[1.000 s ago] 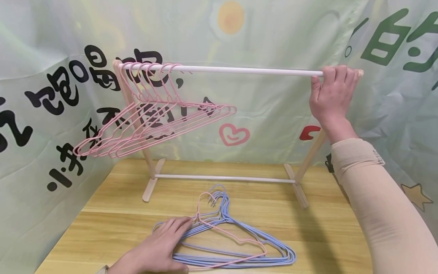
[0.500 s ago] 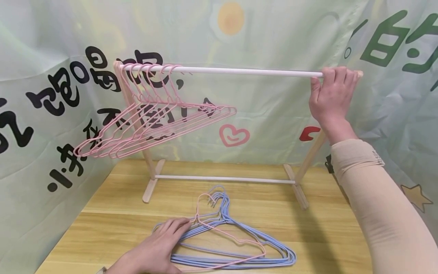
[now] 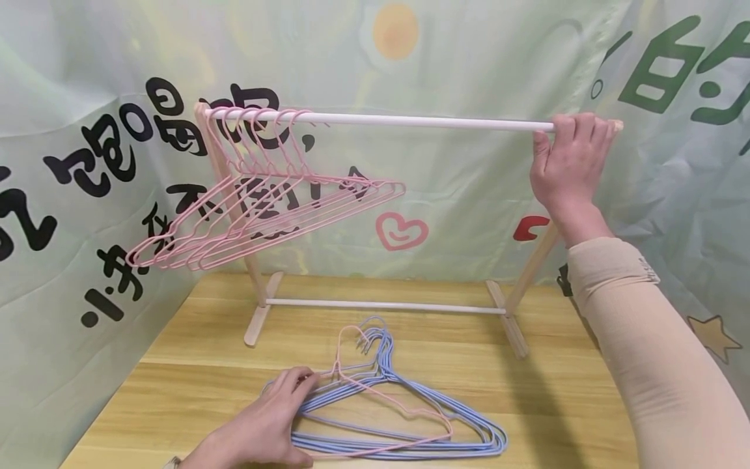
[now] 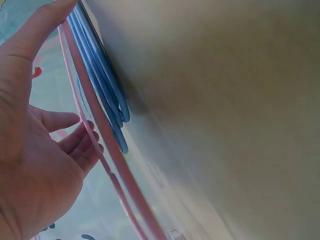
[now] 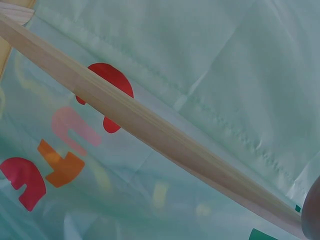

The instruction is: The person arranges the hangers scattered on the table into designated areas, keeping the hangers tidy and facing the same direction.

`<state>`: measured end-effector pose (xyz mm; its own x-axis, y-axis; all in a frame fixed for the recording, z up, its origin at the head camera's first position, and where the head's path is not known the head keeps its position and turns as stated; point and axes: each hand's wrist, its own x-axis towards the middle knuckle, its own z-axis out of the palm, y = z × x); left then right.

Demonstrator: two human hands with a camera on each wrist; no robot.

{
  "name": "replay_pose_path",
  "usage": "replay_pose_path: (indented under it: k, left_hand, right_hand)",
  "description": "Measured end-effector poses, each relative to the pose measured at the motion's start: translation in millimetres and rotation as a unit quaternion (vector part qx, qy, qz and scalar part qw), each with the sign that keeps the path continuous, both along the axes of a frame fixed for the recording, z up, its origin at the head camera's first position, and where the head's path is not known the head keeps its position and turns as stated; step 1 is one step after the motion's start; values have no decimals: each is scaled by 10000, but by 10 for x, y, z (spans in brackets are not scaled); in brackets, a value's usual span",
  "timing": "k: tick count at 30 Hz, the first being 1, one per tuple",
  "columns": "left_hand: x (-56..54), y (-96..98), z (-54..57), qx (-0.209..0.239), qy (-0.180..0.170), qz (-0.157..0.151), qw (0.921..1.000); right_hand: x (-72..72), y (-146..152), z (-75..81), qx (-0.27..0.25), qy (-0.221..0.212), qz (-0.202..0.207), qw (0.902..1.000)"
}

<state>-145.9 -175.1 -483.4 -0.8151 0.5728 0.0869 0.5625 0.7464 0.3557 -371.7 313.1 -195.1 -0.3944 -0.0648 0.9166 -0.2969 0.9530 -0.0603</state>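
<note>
Hanger row (image 3: pixel 305 174): on bar (image 3: pixel 433 122), upper left; my right hand (image 3: pixel 571 159), upper right. Hanger pile (image 3: pixel 385 365): on table (image 3: pixel 176 391), lower centre; my left hand (image 3: pixel 263 417) lies at its left.

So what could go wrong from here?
The pink hanger at the left hand lies across the blue hangers, so lifting it might snag one. The hanging hangers all bunch toward one end of the rail, so the rack may wobble if the right hand lets go.
</note>
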Motion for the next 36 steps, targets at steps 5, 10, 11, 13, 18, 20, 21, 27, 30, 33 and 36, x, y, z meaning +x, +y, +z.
replay_pose_path:
  k: [5, 10, 11, 13, 18, 20, 21, 27, 30, 33, 36]
  left_hand:
    - [-13, -14, -4, 20, 19, 93, 10000]
    - [-11, -26, 9, 150, 318, 85, 9993]
    - [-9, -27, 13, 177, 400, 81, 9990]
    - [-4, -27, 22, 220, 590, 83, 9980]
    - [3, -24, 69, 315, 898, 149, 9953]
    - [4, -28, 95, 336, 1005, 190, 9942]
    - [4, -28, 109, 343, 1073, 209, 9934]
    - [6, -24, 180, 384, 1445, 378, 9880]
    - [7, -16, 210, 402, 1665, 443, 9842]
    - [3, -3, 243, 444, 1951, 459, 9787]
    - [-7, 13, 289, 533, 2207, 490, 9727]
  right_hand:
    - [5, -2, 7, 3, 14, 13, 10000]
    - [5, -6, -2, 13, 17, 22, 10000]
    - [5, -6, -3, 13, 18, 24, 10000]
    - [3, -5, -4, 16, 20, 24, 10000]
    - [0, -1, 6, 28, 39, 0, 10000]
    - [-1, 0, 11, 22, 50, -5, 10000]
    - [-2, 1, 12, 19, 56, -5, 10000]
    - [-6, 5, 19, -5, 86, 6, 10000]
    - [-3, 6, 17, -2, 78, 12, 10000]
    - [5, 4, 12, -5, 50, 6, 10000]
    - [13, 1, 8, -16, 27, 4, 10000]
